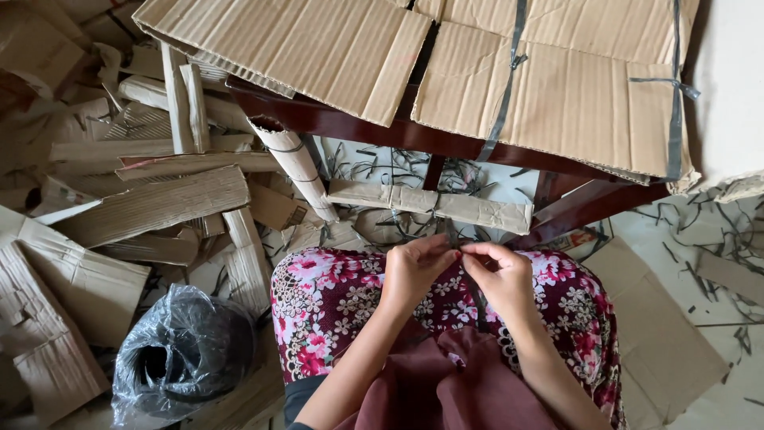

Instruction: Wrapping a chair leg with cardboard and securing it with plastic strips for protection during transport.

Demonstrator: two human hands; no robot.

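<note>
My left hand (415,269) and my right hand (503,275) meet over my lap, fingertips pinching a thin dark grey strap (476,299) between them. The strap hangs down from my fingers across my floral skirt (326,299). Just beyond my hands a folded cardboard strip (434,205) lies on the floor with a dark band around its middle.
A dark wooden stool frame (414,137) stands ahead, with flattened cardboard sheets (493,64) bound by grey straps on it. Rolled and folded cardboard pieces (159,203) pile up at the left. A black plastic bag (179,354) sits by my left knee. Strap offcuts (716,231) litter the floor.
</note>
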